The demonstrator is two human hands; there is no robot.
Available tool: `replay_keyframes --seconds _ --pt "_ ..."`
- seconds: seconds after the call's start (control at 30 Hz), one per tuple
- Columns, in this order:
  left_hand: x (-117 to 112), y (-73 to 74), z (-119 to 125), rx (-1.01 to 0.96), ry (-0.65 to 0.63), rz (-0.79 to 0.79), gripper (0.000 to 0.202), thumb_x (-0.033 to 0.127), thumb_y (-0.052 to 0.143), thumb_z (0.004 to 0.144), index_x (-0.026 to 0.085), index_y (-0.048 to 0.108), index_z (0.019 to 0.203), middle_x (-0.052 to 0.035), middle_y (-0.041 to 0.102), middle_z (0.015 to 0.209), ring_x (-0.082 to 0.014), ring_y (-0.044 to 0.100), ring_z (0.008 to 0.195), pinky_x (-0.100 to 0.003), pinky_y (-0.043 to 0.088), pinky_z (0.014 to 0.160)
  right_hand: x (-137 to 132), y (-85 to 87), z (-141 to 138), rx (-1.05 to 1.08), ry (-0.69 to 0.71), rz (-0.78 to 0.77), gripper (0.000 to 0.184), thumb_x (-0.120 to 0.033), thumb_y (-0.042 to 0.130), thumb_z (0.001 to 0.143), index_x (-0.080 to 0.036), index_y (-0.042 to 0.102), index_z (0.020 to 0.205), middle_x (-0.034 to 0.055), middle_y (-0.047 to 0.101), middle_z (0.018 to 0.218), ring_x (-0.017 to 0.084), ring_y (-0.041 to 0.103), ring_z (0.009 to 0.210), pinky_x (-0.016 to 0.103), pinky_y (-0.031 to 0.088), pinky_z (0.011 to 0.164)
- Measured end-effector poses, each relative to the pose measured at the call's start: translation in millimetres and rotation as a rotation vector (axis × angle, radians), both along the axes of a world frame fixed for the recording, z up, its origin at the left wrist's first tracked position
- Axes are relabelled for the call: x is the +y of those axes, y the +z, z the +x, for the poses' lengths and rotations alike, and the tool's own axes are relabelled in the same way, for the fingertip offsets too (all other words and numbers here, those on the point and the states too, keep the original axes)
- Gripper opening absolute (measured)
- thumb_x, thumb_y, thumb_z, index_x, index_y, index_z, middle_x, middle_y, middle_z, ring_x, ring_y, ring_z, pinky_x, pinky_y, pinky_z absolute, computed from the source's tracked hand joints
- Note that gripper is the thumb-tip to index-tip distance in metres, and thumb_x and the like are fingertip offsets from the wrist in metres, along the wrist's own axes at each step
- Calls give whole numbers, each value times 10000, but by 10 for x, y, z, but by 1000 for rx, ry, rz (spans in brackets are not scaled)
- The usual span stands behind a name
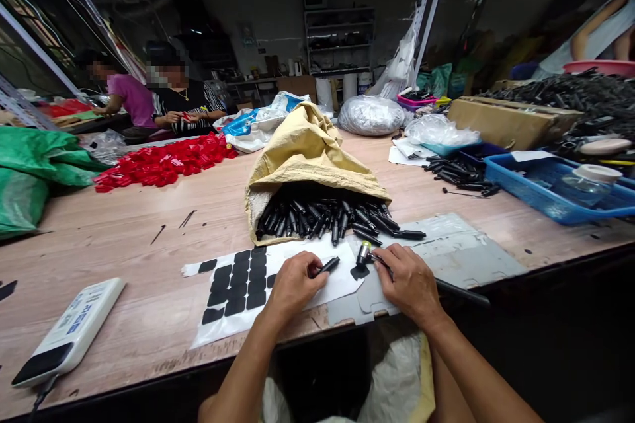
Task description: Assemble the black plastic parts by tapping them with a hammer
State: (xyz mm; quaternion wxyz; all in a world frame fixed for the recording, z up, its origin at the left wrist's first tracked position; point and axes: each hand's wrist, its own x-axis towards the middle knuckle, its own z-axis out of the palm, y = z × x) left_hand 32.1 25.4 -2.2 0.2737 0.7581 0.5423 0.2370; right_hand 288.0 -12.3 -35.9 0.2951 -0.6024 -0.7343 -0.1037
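My left hand (297, 281) is closed on a small black tube-like part (329, 266), its end pointing right over a white backing sheet (297, 252). Black rounded-square stickers (240, 277) sit in rows on that sheet, left of my hand. My right hand (409, 277) is wrapped round the black handle of a small hammer (364, 253). The hammer's metal head, with a yellowish face on top, stands over a dark flat piece (360, 272) on a grey board (436, 244). Several black parts (317, 217) spill from the mouth of a yellow woven sack (317, 152) just beyond both hands.
On the left lie a white box-shaped device (72, 327) with a cable, a green sack (44, 165) and a red heap (163, 162). At right stand a blue basket (550, 201) and a cardboard box (501, 120). Two people (186, 102) sit across the table; another (602, 30) is at far right.
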Motion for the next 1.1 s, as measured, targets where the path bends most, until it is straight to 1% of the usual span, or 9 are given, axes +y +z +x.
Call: replay_keyframes --seconds 0.1,0.2,0.37,0.5,0.6,0.7,0.9,1.0,1.1 --pt "-59 -33 75 19 -14 92 176 252 670 774 224 698 945 -11 650 875 -170 585 771 -279 429 700 8 -15 7 -1 9 18 218 -238 549 937 -228 682 1110 49 634 920 212 545 888 335 403 789" --pt "-97 -99 102 13 -11 150 177 276 686 804 235 709 974 -21 639 917 -191 591 858 -292 435 750 20 -25 27 -19 22 5 217 -242 533 957 -232 681 1116 49 638 926 208 548 885 332 407 790" --pt "-91 -178 80 -44 -11 125 186 301 718 814 246 736 990 -20 647 926 -192 585 870 -295 423 744 22 62 49 -37 58 -16 243 -216 492 989 -209 673 1151 56 642 935 206 588 926 320 441 811" --pt "-82 -171 72 -65 -11 101 173 289 747 784 251 749 953 -7 641 891 -188 576 864 -296 410 745 -29 225 -69 144 101 30 260 -238 473 1009 -201 648 1197 56 648 954 191 617 936 297 481 824" --pt "-71 -176 75 -84 -11 84 155 275 750 773 252 754 927 -1 640 868 -188 575 867 -297 408 757 -82 318 -241 322 229 -25 251 -243 476 1006 -211 646 1189 55 660 964 174 639 893 284 513 806" --pt "-55 -195 72 -104 -12 66 143 270 744 771 255 760 913 -4 647 867 -195 579 884 -301 411 772 -131 352 -414 391 305 -67 264 -235 479 999 -228 642 1207 57 678 966 180 654 878 294 530 787" --pt "-46 -207 73 -117 -9 71 94 252 744 772 249 764 864 -1 627 817 -192 575 871 -295 400 750 -225 296 -604 337 297 -44 329 -201 447 1004 -241 613 1285 64 668 936 186 646 862 298 523 784" --pt "-50 -199 78 -109 -6 74 91 247 739 771 259 772 855 -4 626 814 -197 574 881 -292 400 746 -231 301 -597 271 275 -96 315 -197 440 1003 -249 644 1238 49 660 885 178 646 821 279 517 739" --pt "-49 -197 77 -121 -12 65 120 258 741 768 256 777 882 -9 640 837 -200 579 883 -298 409 764 -222 346 -547 347 242 -17 302 -214 464 1000 -242 645 1241 58 674 931 182 657 857 284 526 772"
